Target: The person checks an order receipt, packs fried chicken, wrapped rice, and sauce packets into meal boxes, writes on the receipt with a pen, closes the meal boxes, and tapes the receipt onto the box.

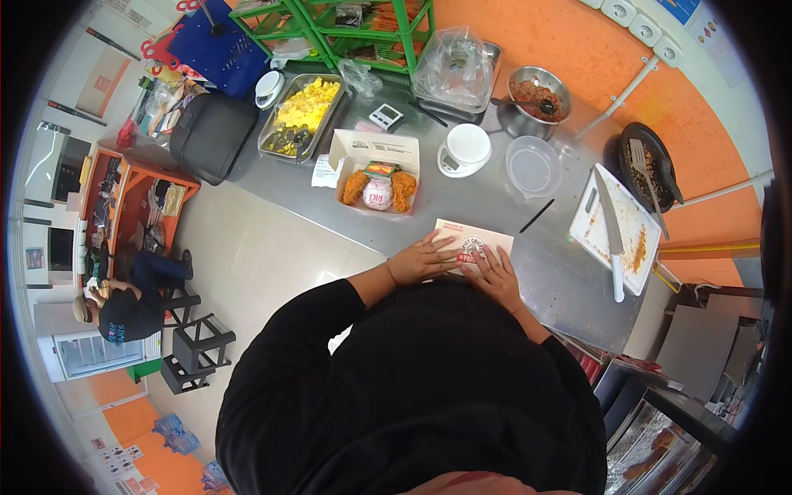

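Note:
A closed cardboard food box (474,233) with printed lettering lies at the table's front edge, close to my body. My left hand (422,259) rests on its left part, fingers stretched out over the lid. On the right part lies my right hand (497,278), fingers extended and slightly apart. Beyond them to the left stands an open food box (396,153), holding pieces of fried chicken (403,190), a wrapped rice portion (378,195) and a small sachet (380,169). A receipt (325,172) is beside that box.
Behind are a tray of yellow food (307,111), a white scale (467,148), a plastic tub (533,167) and a pot of red sauce (542,80). At right, a knife (610,219) lies on a cutting board (587,216), near a stone mortar (617,158). A person (132,309) sits far left.

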Demonstrator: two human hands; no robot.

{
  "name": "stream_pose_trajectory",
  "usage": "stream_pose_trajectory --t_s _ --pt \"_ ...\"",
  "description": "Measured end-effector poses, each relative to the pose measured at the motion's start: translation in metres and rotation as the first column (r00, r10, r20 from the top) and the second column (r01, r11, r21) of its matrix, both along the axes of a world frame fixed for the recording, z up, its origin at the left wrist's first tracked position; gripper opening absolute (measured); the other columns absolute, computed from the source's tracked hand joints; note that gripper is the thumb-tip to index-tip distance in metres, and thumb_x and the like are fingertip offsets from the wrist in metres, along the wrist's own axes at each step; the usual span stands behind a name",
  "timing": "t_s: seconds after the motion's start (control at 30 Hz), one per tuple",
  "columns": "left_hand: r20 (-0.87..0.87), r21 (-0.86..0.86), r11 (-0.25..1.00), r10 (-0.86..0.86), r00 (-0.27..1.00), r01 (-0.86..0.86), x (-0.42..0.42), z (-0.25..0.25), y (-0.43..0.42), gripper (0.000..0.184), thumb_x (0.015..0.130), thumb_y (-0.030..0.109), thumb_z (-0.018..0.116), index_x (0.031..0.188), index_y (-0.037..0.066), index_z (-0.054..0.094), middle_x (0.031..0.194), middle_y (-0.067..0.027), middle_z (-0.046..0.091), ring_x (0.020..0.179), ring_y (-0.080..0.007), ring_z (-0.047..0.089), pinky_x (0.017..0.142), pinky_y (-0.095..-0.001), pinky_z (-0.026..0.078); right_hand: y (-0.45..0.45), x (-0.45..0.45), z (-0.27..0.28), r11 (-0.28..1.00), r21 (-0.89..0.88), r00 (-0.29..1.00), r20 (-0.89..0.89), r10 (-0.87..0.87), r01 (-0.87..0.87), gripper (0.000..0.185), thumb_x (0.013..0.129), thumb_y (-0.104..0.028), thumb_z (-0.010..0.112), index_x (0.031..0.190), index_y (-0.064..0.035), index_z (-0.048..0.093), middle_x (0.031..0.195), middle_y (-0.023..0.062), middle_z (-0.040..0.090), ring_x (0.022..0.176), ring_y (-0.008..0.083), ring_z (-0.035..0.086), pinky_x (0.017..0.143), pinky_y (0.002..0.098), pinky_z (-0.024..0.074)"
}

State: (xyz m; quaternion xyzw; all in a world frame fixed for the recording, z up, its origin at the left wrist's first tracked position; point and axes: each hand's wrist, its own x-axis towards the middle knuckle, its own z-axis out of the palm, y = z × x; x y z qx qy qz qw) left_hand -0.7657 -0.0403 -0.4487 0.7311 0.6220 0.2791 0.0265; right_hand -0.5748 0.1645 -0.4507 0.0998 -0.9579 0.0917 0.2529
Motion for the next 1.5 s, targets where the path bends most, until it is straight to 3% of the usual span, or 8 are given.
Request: stream_pose_trajectory --t_s 0.53,0.73,0.87,0.97,1.07,1.17,1.3,1.5 --pt "0.172 0.025 1.0 0.003 0.985 -0.007 -0.023 0.038 -0.007 0.041 0.085 0.005 0.07 0.126 0.011 0.067 0.134 -0.0054 0.064 0.137 -0.0301 0.05 0.112 -0.0481 0.041 0.009 -0.027 0.071 0.973 -0.207 0.975 0.214 -0.057 0.103 0.042 0.082 -0.011 0.073 0.122 -0.0039 0.065 0.13 0.0155 0.065 0.129 0.034 0.055 0.113 0.0513 0.0375" --pt "0.548 0.174 0.378 0.729 0.409 -0.909 -0.119 0.067 -0.078 0.042 0.099 0.011 0.05 0.14 0.001 0.05 0.137 -0.0215 0.053 0.13 -0.0348 0.049 0.113 -0.0445 0.034 -0.023 -0.14 0.083 0.147 -0.975 0.983 0.176 0.052 0.167 0.055 0.105 -0.038 0.045 0.149 -0.0055 0.04 0.151 0.0187 0.044 0.135 0.0325 0.047 0.11 0.0445 0.0385" --pt "0.899 -0.057 0.597 0.38 0.219 -0.8 -0.191 0.083 -0.063 0.051 0.107 0.037 0.031 0.14 0.002 0.048 0.139 -0.0157 0.052 0.128 -0.0288 0.048 0.114 -0.0421 0.031 -0.052 -0.233 0.098 -0.354 -0.85 0.916 0.396 0.062 0.391 0.079 0.101 -0.071 0.024 0.158 -0.0173 0.028 0.161 0.0156 0.03 0.148 0.0358 0.027 0.113 0.0598 0.027" --pt "0.948 -0.21 0.817 0.305 0.093 -0.536 -0.236 0.052 -0.079 0.058 0.108 0.047 0.026 0.141 0.005 0.049 0.138 -0.014 0.053 0.126 -0.0267 0.049 0.114 -0.0407 0.029 -0.034 -0.242 0.038 -0.258 -0.876 0.913 0.393 0.107 0.407 0.079 0.099 -0.073 0.023 0.141 -0.0099 0.046 0.16 0.017 0.031 0.146 0.0355 0.028 0.113 0.0601 0.0252" --pt "0.693 -0.334 0.805 0.562 0.451 -0.49 -0.235 0.031 -0.088 0.049 0.098 0.033 0.056 0.137 0.003 0.052 0.125 -0.0171 0.059 0.117 -0.0287 0.055 0.107 -0.0394 0.038 -0.041 -0.236 0.016 -0.189 -0.89 0.908 0.418 0.026 0.415 0.056 0.103 -0.056 0.043 0.122 -0.004 0.052 0.149 0.0219 0.043 0.138 0.0351 0.038 0.112 0.0523 0.0321" --pt "0.48 -0.237 0.706 0.682 0.552 -0.667 -0.207 -0.006 -0.092 0.055 0.089 0.021 0.072 0.134 -0.005 0.051 0.124 -0.0232 0.059 0.115 -0.0345 0.057 0.102 -0.0417 0.045 -0.058 -0.225 -0.034 0.298 -0.832 0.884 0.432 -0.182 0.468 0.048 0.097 -0.015 0.064 0.136 0.0012 0.039 0.129 0.022 0.056 0.121 0.0277 0.054 0.102 0.0405 0.0444" --pt "0.759 -0.467 0.787 0.591 0.274 -0.403 -0.198 0.01 -0.096 0.054 0.097 0.031 0.064 0.133 -0.007 0.052 0.124 -0.0249 0.063 0.113 -0.0339 0.062 0.1 -0.0405 0.047 -0.089 -0.221 0.014 -0.04 -0.77 0.765 0.638 -0.091 0.637 0.052 0.099 -0.028 0.062 0.14 -0.0015 0.045 0.13 0.0145 0.058 0.125 0.0234 0.052 0.1 0.0418 0.0456" --pt "0.624 -0.723 0.676 0.728 0.283 -0.145 -0.238 0.05 -0.097 0.062 0.101 0.044 0.055 0.133 -0.01 0.052 0.127 -0.0215 0.062 0.119 -0.0266 0.06 0.102 -0.0359 0.045 -0.096 -0.22 0.076 -0.261 -0.685 0.709 0.706 -0.005 0.68 0.068 0.098 -0.042 0.059 0.147 0.0012 0.041 0.136 0.0163 0.056 0.124 0.0258 0.054 0.098 0.0443 0.0463"
